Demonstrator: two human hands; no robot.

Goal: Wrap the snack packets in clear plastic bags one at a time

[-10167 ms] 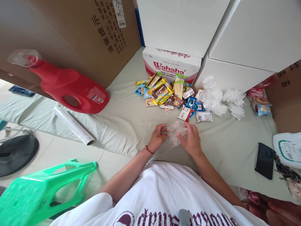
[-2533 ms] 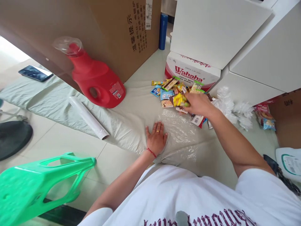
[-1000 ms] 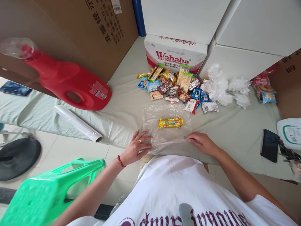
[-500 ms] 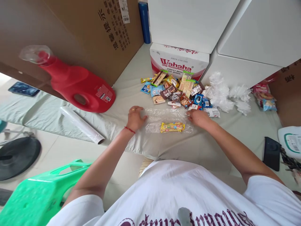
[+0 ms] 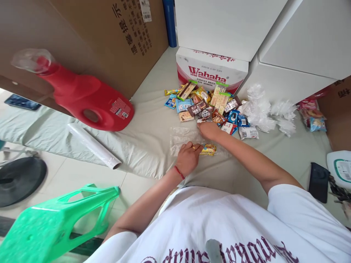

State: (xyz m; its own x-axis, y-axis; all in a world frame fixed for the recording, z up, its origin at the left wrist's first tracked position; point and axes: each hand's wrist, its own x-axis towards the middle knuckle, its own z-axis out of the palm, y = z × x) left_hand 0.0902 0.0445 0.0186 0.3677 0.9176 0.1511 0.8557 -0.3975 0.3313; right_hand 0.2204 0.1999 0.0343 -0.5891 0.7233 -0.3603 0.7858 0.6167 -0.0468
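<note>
A yellow snack packet [image 5: 208, 149] lies on a clear plastic sheet [image 5: 177, 137] spread over the cloth. My left hand [image 5: 188, 157] covers the packet's left end, its fingers curled down over it. Just above, my right hand [image 5: 208, 130] is at the front edge of a heap of wrapped snacks, fingers bent and pressed together beside a dark cookie packet [image 5: 205, 114]. What its fingertips hold, if anything, is hidden. Around it lie a brown wafer packet [image 5: 197, 107], a blue cookie packet [image 5: 233, 116] and a white packet [image 5: 249, 133].
Behind the snacks stands a Wahaha carton [image 5: 211, 69]. Crumpled clear bags [image 5: 259, 109] lie to the right, a phone [image 5: 319, 182] nearer me. At left are a red detergent bottle [image 5: 95, 100], a white roll [image 5: 93, 146] and a green stool [image 5: 55, 223].
My left hand has moved right from the sheet's left edge onto the yellow snack packet. My right hand has moved left from the sheet's right corner to the snack heap's front edge.
</note>
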